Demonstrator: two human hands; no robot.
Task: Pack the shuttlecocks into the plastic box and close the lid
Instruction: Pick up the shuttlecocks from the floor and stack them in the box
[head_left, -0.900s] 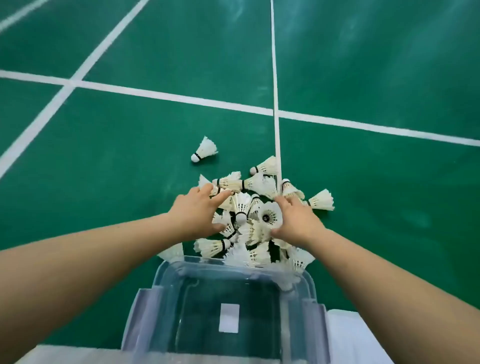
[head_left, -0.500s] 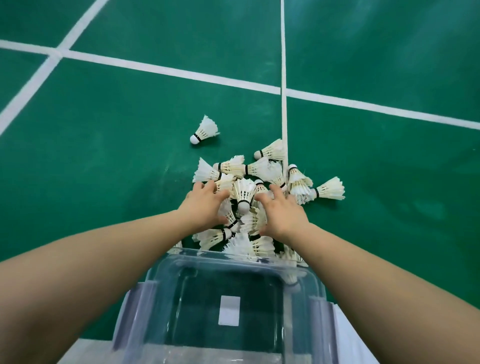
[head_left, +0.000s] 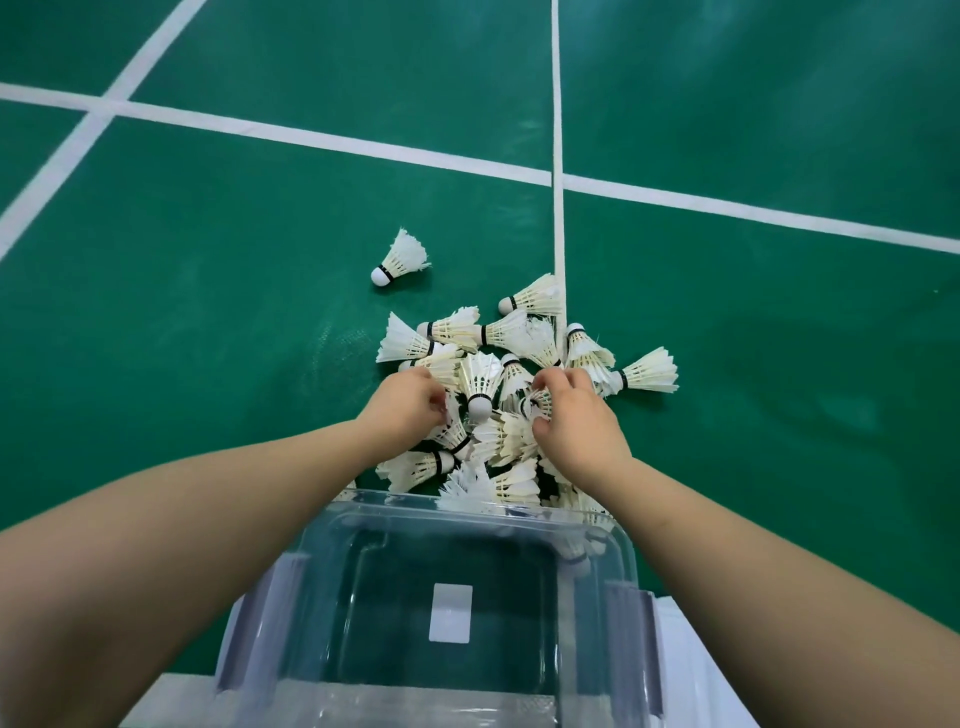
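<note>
A pile of several white feather shuttlecocks (head_left: 519, 338) lies on the green court floor just beyond the clear plastic box (head_left: 618, 551). The box stands open with nothing inside but a white label on its bottom. My left hand (head_left: 402, 402) sits on the left side of the pile, its fingers curled round shuttlecocks. On the right side, my right hand (head_left: 576, 421) grips shuttlecocks with bent fingers. One stray shuttlecock (head_left: 401, 258) lies alone, further out to the left.
White court lines (head_left: 558, 156) cross the green floor beyond the pile. A white flat sheet, perhaps the lid (head_left: 691, 670), lies under and to the right of the box. Grey latches (head_left: 628, 644) flank the box's sides.
Both hands have drawn closer together over the pile and their fingers have curled from flat into a grasp on shuttlecocks. The view has shifted slightly.
</note>
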